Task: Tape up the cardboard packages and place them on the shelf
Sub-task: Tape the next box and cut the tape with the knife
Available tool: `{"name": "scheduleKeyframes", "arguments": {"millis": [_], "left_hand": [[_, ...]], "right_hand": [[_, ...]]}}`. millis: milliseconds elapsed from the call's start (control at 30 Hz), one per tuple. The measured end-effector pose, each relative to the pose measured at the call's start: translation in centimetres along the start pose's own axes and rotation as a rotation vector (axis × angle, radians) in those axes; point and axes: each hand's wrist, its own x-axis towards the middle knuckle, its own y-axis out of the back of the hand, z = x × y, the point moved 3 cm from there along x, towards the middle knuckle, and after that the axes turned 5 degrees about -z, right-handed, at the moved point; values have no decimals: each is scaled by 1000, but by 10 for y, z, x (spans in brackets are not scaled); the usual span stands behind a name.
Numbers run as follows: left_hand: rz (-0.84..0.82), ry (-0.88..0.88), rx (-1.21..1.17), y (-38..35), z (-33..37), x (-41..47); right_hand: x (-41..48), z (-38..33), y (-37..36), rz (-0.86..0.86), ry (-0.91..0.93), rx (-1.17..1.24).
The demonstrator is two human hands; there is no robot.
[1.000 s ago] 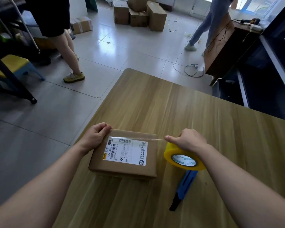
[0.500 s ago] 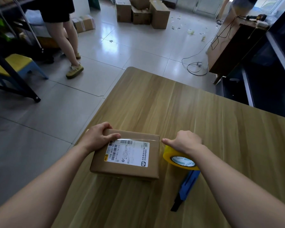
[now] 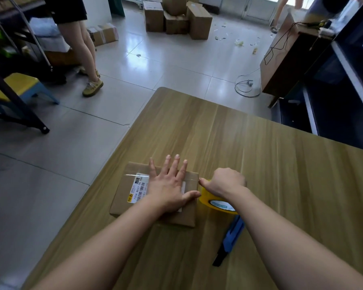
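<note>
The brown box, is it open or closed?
Closed. The box lies flat with its top shut, the left hand pressed on it, clear tape across it.

Label (image 3: 139,190) on package (image 3: 123,198) reads roughly "720A B027 00".

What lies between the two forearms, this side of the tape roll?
A blue utility knife flat on the table, its far end by the tape roll; head view.

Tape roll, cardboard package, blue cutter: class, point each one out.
tape roll (image 3: 206,200), head view, yellow outer side.
cardboard package (image 3: 137,168), head view, bare top, far-left corner.
blue cutter (image 3: 232,235), head view, blue handle.
</note>
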Motion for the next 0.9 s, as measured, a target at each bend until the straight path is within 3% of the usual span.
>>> {"name": "scheduleKeyframes", "arguments": {"millis": [267, 467, 700, 900], "left_hand": [[-72, -86, -26, 4, 25, 0], [31, -89, -124, 14, 28, -2], [146, -165, -666, 78, 20, -10], [85, -285, -1254, 72, 8, -18]], "right_hand": [[-2, 16, -1, -33, -4, 124], [-10, 40, 10, -60, 36, 291], [-33, 55, 87, -28, 176, 442], [-64, 38, 149, 133, 250, 275]]}}
